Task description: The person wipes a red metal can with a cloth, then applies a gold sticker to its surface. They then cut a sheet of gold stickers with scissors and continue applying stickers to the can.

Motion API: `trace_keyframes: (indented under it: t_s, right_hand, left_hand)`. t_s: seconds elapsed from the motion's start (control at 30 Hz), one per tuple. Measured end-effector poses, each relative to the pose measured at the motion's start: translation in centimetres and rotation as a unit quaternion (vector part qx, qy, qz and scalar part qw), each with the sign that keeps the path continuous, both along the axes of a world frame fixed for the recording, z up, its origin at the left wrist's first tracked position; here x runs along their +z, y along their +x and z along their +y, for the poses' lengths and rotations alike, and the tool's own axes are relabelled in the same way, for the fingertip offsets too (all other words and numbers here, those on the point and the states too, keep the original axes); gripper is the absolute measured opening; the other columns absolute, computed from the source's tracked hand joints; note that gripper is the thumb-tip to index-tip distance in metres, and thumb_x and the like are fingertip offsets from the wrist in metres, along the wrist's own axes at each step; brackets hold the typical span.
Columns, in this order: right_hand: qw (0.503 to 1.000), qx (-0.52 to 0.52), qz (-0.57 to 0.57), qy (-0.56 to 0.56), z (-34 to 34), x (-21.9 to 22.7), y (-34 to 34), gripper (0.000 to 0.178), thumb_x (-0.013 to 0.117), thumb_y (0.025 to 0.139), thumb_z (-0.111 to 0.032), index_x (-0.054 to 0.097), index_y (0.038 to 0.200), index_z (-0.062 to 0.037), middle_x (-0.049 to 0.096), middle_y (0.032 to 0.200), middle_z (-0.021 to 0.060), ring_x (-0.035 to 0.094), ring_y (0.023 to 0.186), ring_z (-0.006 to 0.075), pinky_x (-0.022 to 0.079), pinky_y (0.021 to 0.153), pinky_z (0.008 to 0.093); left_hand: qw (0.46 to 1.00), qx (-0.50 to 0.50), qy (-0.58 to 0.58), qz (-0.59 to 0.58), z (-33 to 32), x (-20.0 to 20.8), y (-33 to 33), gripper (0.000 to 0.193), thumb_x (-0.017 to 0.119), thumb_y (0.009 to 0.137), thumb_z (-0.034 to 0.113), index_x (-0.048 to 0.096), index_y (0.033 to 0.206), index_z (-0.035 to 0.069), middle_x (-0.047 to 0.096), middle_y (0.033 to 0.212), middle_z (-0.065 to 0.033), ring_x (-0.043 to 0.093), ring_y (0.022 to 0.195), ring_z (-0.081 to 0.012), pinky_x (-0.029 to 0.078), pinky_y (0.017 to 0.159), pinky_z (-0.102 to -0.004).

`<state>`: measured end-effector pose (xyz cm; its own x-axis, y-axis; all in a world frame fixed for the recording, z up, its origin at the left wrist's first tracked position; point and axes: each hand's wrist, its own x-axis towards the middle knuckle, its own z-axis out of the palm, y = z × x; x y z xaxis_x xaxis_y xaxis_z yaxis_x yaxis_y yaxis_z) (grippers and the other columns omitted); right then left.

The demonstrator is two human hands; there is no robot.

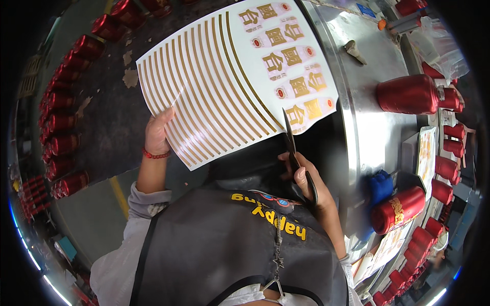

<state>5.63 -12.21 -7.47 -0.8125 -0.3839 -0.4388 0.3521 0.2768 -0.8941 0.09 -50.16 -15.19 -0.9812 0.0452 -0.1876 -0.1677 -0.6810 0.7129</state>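
Observation:
A large white decal sheet [191, 97] is held up in front of me, slightly curved. Long thin gold stripes cover most of it, and gold characters on pale pink patches fill its right end. My left hand [160, 132] pinches the sheet's lower left edge, thumb on top, a red beaded bracelet at the wrist. In my right hand are dark scissors [291, 140], fingers through the handles. Their blades point away from me at the sheet's lower right edge, beside the last gold patch. Whether the blades touch the sheet I cannot tell.
Red bottles [62, 124] line the dark table's [109, 86] far and left edges. On the metal bench at right stand a large red bottle [407, 95] and a gold-marked red bottle [398, 209] lying beside a blue object [380, 187]. More red bottles and decal sheets [426, 153] lie beyond.

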Motion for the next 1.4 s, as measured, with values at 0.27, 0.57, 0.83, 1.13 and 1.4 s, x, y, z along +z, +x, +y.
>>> trace_keyframes:
  t_s: [0.27, 0.57, 0.83, 1.13, 1.4]
  right_hand:
    - [0.998, -0.052, -0.036, -0.032, 0.8, -3.3, 0.0, 0.055, 0.065, 0.09, -0.052, 0.058, 0.107, 0.0001, 0.054, 0.08, 0.0013, 0.054, 0.072, 0.0115, 0.044, 0.065, 0.0256]
    - [0.955, 0.067, 0.269, 0.102, -12.5, -2.3, -7.8, 0.026, 0.077, 0.082, -0.009, 0.06, 0.099, -0.0005, 0.06, 0.077, 0.0045, 0.053, 0.066, 0.0089, 0.046, 0.061, 0.0242]
    - [0.916, 0.184, 0.335, 0.121, -18.3, -0.8, -9.6, 0.066, 0.09, 0.066, -0.039, 0.053, 0.1, 0.004, 0.06, 0.079, 0.0154, 0.06, 0.067, 0.0273, 0.051, 0.063, 0.0347]
    - [0.944, 0.17, 0.25, 0.135, -17.4, 0.0, -10.8, 0.043, 0.088, 0.07, -0.02, 0.055, 0.085, 0.0011, 0.068, 0.078, 0.0122, 0.065, 0.065, 0.0164, 0.052, 0.062, 0.0302]
    - [0.95, 0.179, 0.221, 0.129, -16.9, 0.0, -10.9, 0.034, 0.084, 0.073, -0.014, 0.058, 0.089, 0.0016, 0.07, 0.08, 0.0112, 0.065, 0.065, 0.0142, 0.052, 0.062, 0.0281]
  left_hand:
    - [0.99, 0.093, -0.039, -0.101, -5.4, -4.7, 0.0, 0.042, 0.058, 0.094, 0.014, 0.051, 0.127, -0.011, 0.064, 0.121, -0.0188, 0.065, 0.108, -0.0264, 0.053, 0.096, -0.0379]
    - [0.983, 0.114, -0.081, -0.116, -0.2, -1.6, 0.5, 0.041, 0.06, 0.094, 0.011, 0.051, 0.13, -0.005, 0.064, 0.119, -0.0127, 0.065, 0.106, -0.0212, 0.053, 0.092, -0.0347]
    - [0.991, 0.05, -0.114, -0.047, 2.2, 3.1, 0.5, 0.062, 0.045, 0.101, 0.051, 0.046, 0.135, 0.0, 0.061, 0.124, -0.0117, 0.062, 0.111, -0.0185, 0.05, 0.096, -0.0343]
    - [0.994, -0.004, -0.103, -0.023, 2.6, 4.6, 0.2, 0.074, 0.037, 0.099, 0.061, 0.039, 0.14, 0.0, 0.056, 0.128, -0.015, 0.065, 0.107, -0.0207, 0.058, 0.085, -0.0339]
    - [0.994, -0.006, -0.108, -0.02, 2.9, 4.5, 0.3, 0.072, 0.039, 0.099, 0.059, 0.039, 0.141, 0.001, 0.057, 0.127, -0.0134, 0.065, 0.105, -0.0195, 0.057, 0.084, -0.0328]
